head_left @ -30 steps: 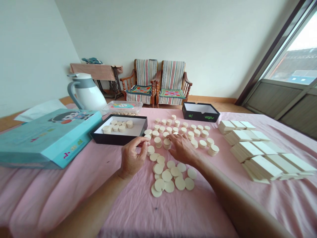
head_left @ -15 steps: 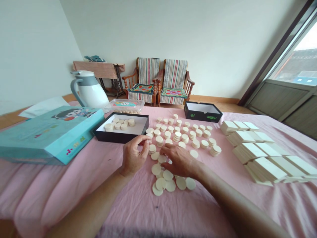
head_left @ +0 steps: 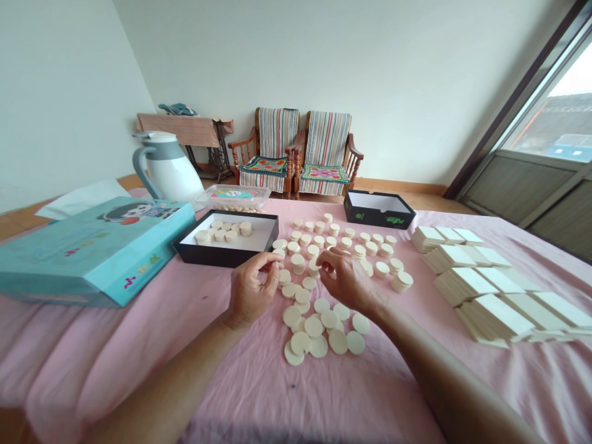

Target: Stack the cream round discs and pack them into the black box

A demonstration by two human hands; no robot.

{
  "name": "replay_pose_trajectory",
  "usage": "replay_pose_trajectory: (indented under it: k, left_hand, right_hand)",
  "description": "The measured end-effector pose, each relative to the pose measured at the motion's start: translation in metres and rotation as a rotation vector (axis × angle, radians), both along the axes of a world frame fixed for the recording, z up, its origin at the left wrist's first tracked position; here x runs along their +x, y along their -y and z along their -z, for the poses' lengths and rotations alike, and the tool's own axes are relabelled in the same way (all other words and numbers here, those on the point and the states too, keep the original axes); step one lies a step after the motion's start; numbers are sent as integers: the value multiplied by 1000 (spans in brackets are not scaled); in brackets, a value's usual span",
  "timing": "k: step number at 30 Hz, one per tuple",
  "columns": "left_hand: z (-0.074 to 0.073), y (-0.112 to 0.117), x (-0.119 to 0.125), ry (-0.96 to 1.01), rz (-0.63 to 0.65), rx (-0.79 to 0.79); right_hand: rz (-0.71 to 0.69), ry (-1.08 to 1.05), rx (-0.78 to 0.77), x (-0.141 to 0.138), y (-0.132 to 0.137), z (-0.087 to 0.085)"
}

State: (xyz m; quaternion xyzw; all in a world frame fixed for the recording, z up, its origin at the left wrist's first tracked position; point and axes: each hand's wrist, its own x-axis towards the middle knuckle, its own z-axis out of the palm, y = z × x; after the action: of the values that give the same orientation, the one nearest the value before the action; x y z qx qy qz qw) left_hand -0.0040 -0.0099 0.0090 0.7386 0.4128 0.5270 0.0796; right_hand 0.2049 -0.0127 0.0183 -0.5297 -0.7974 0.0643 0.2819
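My left hand is closed in a pinch beside the near right corner of a black-rimmed box, with a pale wooden disc at its fingertips, partly hidden. My right hand hovers with fingers curled together over the stacked discs; what they hold, if anything, is hidden. Below the hands lies a loose pile of flat round wooden discs, some overlapping. Beyond them stand many short disc stacks in rough rows. Inside the open black box on the left are several more stacks.
A blue cartoon box and a white jug stand at left. Behind the black box sits a clear plastic container. Another open black box is at the back. Stacks of rectangular wooden pieces line the right on the pink cloth.
My right hand has lifted away from the loose discs and moved up and right, uncovering more of the pile. My left hand stays almost where it was.
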Motion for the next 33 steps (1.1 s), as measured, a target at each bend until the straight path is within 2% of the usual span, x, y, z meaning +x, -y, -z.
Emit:
replay_pose_trajectory:
  k: [5,12,20,26,30,33]
  left_hand:
    - [-1,1,0,-4,-15,4]
    - [-1,1,0,-10,-7,0]
    - [-1,1,-1,-21,-21,1]
    - [-1,1,-1,-19,-11,-2]
    - [-1,1,-1,-8,-7,-10]
    - [0,1,-1,0,-9,-9]
  right_hand:
    - [-181,108,-158,-11,14,-1]
    - [-116,268,-171,-27,24,3]
    - [-178,189,-234,-20,22,3]
    - [-247,126,-219,-20,22,7]
    - [-208,120,-190,-13,19,-1]
    - [-95,107,-142,8,10,-12]
